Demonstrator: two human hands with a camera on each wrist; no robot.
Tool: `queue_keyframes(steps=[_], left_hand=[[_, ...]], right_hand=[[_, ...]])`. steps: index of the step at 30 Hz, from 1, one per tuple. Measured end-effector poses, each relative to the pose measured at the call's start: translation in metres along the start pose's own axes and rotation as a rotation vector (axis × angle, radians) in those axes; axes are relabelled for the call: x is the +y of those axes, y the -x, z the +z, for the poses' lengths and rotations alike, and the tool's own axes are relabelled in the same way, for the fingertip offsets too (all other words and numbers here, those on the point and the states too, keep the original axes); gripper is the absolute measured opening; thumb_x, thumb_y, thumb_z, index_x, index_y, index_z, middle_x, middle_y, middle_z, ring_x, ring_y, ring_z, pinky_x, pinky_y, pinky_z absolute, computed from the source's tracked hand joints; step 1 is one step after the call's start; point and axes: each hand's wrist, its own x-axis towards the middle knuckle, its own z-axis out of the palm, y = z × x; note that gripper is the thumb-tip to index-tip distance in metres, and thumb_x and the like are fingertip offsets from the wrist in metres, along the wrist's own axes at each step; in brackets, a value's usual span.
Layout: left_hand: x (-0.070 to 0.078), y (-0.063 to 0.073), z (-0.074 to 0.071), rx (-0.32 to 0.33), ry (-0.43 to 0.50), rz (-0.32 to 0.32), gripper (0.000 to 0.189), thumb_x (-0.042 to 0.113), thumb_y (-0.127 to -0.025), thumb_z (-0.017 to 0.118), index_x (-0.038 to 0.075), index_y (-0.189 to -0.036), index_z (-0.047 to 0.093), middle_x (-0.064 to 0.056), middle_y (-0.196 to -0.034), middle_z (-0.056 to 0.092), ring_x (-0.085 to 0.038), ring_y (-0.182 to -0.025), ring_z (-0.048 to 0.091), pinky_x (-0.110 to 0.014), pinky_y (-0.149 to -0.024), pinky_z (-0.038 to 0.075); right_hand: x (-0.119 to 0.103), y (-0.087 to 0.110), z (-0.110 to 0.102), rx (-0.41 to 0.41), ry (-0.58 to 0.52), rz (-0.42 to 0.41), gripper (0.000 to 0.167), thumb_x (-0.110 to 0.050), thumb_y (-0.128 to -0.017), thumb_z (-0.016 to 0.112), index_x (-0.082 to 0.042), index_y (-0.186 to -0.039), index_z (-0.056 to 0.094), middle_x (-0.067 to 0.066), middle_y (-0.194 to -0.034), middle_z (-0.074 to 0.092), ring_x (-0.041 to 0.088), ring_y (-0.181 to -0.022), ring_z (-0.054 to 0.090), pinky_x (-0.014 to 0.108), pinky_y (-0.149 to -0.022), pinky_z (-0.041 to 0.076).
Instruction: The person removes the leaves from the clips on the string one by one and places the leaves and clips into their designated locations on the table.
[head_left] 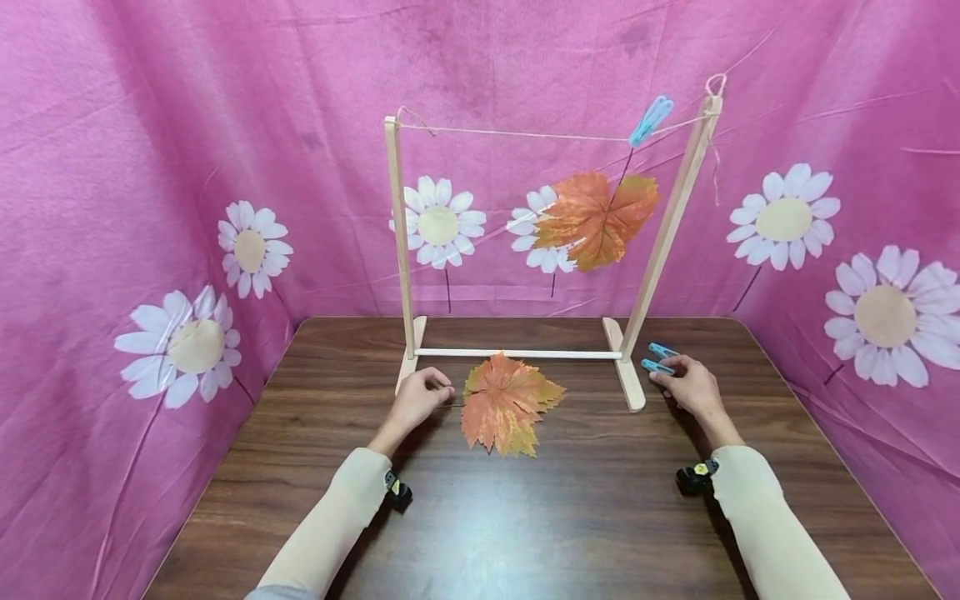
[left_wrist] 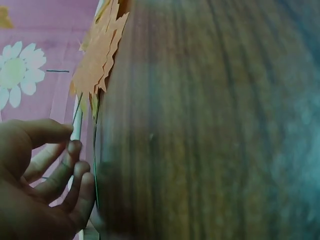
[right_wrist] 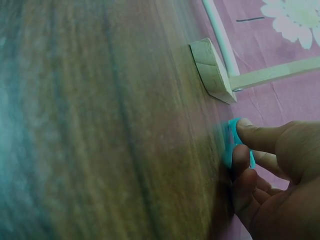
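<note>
My left hand (head_left: 423, 392) pinches a thin stem between thumb and fingertips. Its orange and yellow maple-like leaf (head_left: 506, 408) extends to the right, low over the table. In the left wrist view the leaf edges (left_wrist: 102, 55) look layered, and a second stem (left_wrist: 95, 150) runs beside the fingers. At the stand's right foot, my right hand (head_left: 692, 385) grips a blue clothespin (head_left: 657, 367) between thumb and fingers. Another blue clothespin (head_left: 662, 351) lies just behind it; fingers partly hide both. Another leaf (head_left: 600, 221) hangs from the string (head_left: 517, 133) by a blue clothespin (head_left: 651, 122).
A wooden stand with a left post (head_left: 405, 242), right post (head_left: 675, 225) and white crossbar (head_left: 517, 354) stands at the back of the brown table (head_left: 480, 517). Behind it hangs a pink cloth (head_left: 337, 83) printed with daisies.
</note>
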Motion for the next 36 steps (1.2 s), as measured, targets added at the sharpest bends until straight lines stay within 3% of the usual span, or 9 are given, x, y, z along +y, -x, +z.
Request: queue_keyframes(steps=[3, 8, 11, 18, 26, 30, 36], left_hand=[[0.001, 0.000, 0.001, -0.003, -0.079, 0.019, 0.004, 0.009, -0.089, 0.079, 0.006, -0.090, 0.076, -0.007, -0.089, 0.077, -0.010, -0.074, 0.060, -0.025, -0.069, 0.050], [0.003, 0.000, 0.000, 0.018, -0.126, 0.024, 0.003, 0.008, -0.090, 0.076, 0.006, -0.091, 0.079, -0.009, -0.097, 0.080, -0.021, -0.092, 0.069, -0.036, -0.086, 0.055], [0.004, -0.001, -0.001, 0.026, -0.126, 0.012, 0.005, 0.007, -0.091, 0.074, 0.008, -0.091, 0.079, -0.010, -0.099, 0.081, -0.025, -0.099, 0.071, -0.041, -0.093, 0.056], [0.008, -0.003, -0.008, 0.045, -0.093, 0.026, 0.006, 0.008, -0.092, 0.072, 0.007, -0.092, 0.078, -0.011, -0.095, 0.078, -0.022, -0.089, 0.065, -0.034, -0.084, 0.052], [0.026, -0.009, -0.018, 0.065, -0.064, 0.052, 0.009, 0.012, -0.095, 0.072, 0.007, -0.099, 0.078, -0.012, -0.110, 0.080, -0.032, -0.112, 0.071, -0.048, -0.102, 0.053], [0.038, -0.012, -0.025, 0.082, -0.030, 0.075, 0.006, 0.013, -0.093, 0.074, 0.009, -0.097, 0.077, -0.010, -0.101, 0.080, -0.027, -0.097, 0.072, -0.039, -0.090, 0.054], [0.062, -0.015, -0.034, 0.092, 0.008, 0.107, 0.007, 0.010, -0.093, 0.072, 0.009, -0.096, 0.078, -0.006, -0.084, 0.076, -0.010, -0.073, 0.062, -0.024, -0.073, 0.049]], right_hand=[[-0.001, 0.001, 0.000, 0.003, 0.010, -0.010, 0.048, -0.026, -0.099, 0.076, 0.007, -0.131, 0.061, 0.009, -0.079, 0.073, 0.009, -0.056, 0.061, 0.028, -0.047, 0.052], [-0.003, 0.002, -0.001, 0.006, 0.008, -0.025, 0.049, -0.026, -0.099, 0.077, 0.008, -0.130, 0.062, 0.012, -0.079, 0.073, 0.010, -0.055, 0.061, 0.027, -0.046, 0.052], [-0.003, 0.003, -0.001, 0.007, 0.008, -0.024, 0.048, -0.026, -0.100, 0.076, 0.009, -0.130, 0.062, 0.014, -0.079, 0.073, 0.010, -0.055, 0.061, 0.028, -0.046, 0.052], [-0.008, 0.000, -0.001, 0.034, -0.033, 0.003, 0.047, -0.027, -0.104, 0.070, 0.009, -0.133, 0.060, 0.025, -0.101, 0.072, 0.010, -0.056, 0.063, 0.029, -0.044, 0.053], [-0.037, 0.002, -0.015, 0.093, -0.044, -0.046, 0.039, -0.030, -0.106, 0.065, 0.005, -0.125, 0.064, 0.020, -0.092, 0.071, 0.015, -0.054, 0.066, 0.028, -0.044, 0.050], [-0.056, 0.003, -0.022, 0.117, -0.023, -0.106, 0.034, -0.030, -0.106, 0.063, 0.002, -0.115, 0.066, 0.005, -0.075, 0.068, 0.012, -0.054, 0.064, 0.025, -0.049, 0.047], [-0.091, 0.008, -0.038, 0.122, -0.019, -0.202, 0.029, -0.030, -0.107, 0.064, -0.002, -0.108, 0.069, -0.014, -0.064, 0.062, 0.013, -0.055, 0.064, 0.023, -0.057, 0.045]])
